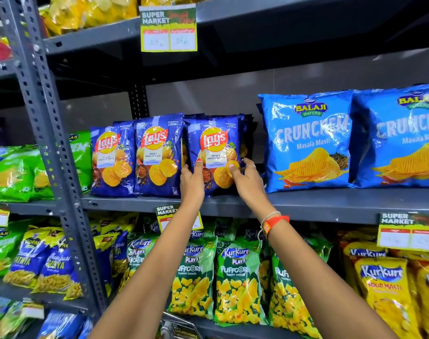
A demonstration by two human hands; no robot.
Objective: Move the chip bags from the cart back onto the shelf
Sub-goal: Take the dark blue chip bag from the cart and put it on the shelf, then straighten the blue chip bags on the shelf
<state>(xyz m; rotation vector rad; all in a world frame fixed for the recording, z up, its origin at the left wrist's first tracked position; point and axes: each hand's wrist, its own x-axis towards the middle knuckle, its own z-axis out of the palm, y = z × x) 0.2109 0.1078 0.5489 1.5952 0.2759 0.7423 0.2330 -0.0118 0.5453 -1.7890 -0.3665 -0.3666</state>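
A dark blue Lay's chip bag [214, 145] stands upright on the grey middle shelf [306, 201], at the right end of a row of like bags. My left hand [192, 178] grips its lower left edge, thumb on the front. My right hand [245, 178] holds its lower right edge, fingers curled behind the bag. Two more Lay's bags [135, 155] stand to its left. A bit of the cart's metal frame [176, 325] shows at the bottom between my forearms.
Large light blue Balaji Crunchem bags [308, 140] stand right of the Lay's row, with a small gap between. Green Kurkure Puffcorn bags [235, 277] fill the shelf below. A perforated grey upright [52, 143] stands at the left. Price tags [168, 28] hang from shelf edges.
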